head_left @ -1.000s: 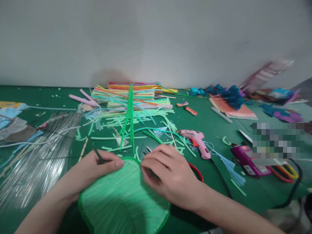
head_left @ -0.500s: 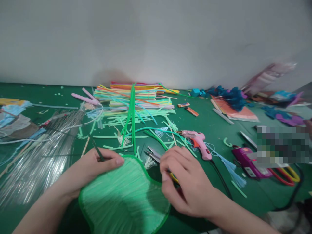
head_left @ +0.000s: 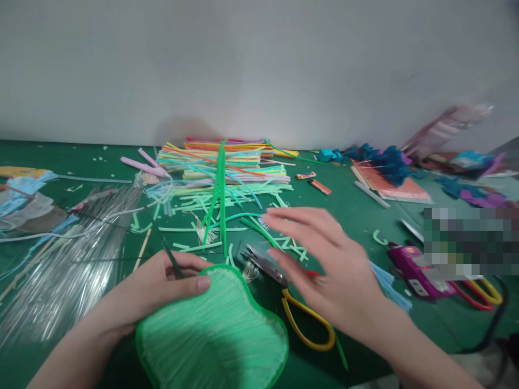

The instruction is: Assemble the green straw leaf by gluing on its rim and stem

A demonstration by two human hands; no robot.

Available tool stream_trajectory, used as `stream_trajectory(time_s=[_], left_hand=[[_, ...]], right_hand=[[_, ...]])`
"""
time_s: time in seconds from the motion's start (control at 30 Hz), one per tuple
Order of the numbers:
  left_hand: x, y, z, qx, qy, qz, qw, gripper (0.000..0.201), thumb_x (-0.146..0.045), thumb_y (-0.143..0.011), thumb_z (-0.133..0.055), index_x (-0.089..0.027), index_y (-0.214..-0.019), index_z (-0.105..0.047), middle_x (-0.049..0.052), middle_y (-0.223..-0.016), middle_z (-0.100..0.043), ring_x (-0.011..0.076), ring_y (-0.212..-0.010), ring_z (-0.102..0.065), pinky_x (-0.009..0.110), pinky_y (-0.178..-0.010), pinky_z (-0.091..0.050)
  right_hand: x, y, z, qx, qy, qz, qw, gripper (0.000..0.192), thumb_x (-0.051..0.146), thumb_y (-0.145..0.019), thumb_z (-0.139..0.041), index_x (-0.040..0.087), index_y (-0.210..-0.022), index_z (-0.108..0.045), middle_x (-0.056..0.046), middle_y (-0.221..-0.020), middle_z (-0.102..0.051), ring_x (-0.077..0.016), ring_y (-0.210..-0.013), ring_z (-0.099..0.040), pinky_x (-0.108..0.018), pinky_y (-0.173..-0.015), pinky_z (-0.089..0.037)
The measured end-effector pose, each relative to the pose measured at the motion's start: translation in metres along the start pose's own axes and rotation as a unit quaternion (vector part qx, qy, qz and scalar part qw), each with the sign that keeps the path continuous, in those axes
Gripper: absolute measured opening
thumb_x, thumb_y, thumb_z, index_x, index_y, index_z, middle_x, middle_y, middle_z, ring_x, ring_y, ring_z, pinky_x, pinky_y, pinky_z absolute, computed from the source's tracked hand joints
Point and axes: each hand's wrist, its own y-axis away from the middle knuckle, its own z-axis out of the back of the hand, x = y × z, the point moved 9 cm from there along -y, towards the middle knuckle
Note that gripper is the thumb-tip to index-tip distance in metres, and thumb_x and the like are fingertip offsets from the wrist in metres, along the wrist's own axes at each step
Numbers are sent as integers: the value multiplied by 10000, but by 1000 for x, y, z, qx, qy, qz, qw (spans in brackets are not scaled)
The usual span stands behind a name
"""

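My left hand (head_left: 162, 286) pinches the upper left edge of a green leaf-shaped piece (head_left: 214, 329), which has a streaky surface and a brighter green rim. A thin dark stick (head_left: 172, 258) pokes up between its fingers; its kind I cannot make out. My right hand (head_left: 340, 270) is raised over the table with fingers apart, holding nothing. Beneath and left of it lie scissors (head_left: 275, 273), a yellow handle loop showing and the other handle mostly covered. A cream tassel (head_left: 250, 271) is by the blades. The pink glue gun is hidden behind my right hand.
Colourful pipe cleaners (head_left: 223, 167) are heaped by the wall, with cut green pieces before them. Clear thin strips (head_left: 89, 259) spread at left. On the right are a magenta device (head_left: 413, 270), other scissors (head_left: 478, 294) and an orange sheet (head_left: 405, 186).
My right hand has let go of the scissors, opened and moved up and right. The scissors now lie on the table. The green piece in my left hand has shifted slightly down and right.
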Motion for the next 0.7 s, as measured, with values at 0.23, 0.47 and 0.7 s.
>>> stream_trajectory(time_s=[0.23,0.47,0.7], left_hand=[[-5,-2,-15,55,-10,-20,998,254,-425,-681,-862,-300,-898,-818,-9,-811,-793,143,-720,-660,199,-639,-491],[-4,-3,-18,65,8,-9,998,290,-308,-654,-869,-309,-941,-821,-26,-742,-780,130,-665,-636,186,-612,-475],[-7,-1,-14,52,20,-13,998,243,-345,-643,-887,-299,-873,-825,-29,-709,-767,109,-614,-621,173,-562,-444]], right_hand=[[2,-7,-74,128,-171,-43,976,235,333,-821,-801,167,-985,-769,-50,-1035,-733,-191,-1042,-611,-325,-947,-498],[2,-7,-80,123,-224,-70,964,49,195,-887,-723,175,-843,-721,-7,-904,-732,-150,-932,-621,-294,-891,-479],[-12,6,-71,152,-213,-88,961,117,137,-941,-613,182,-833,-610,-23,-877,-667,-164,-911,-579,-308,-847,-452]])
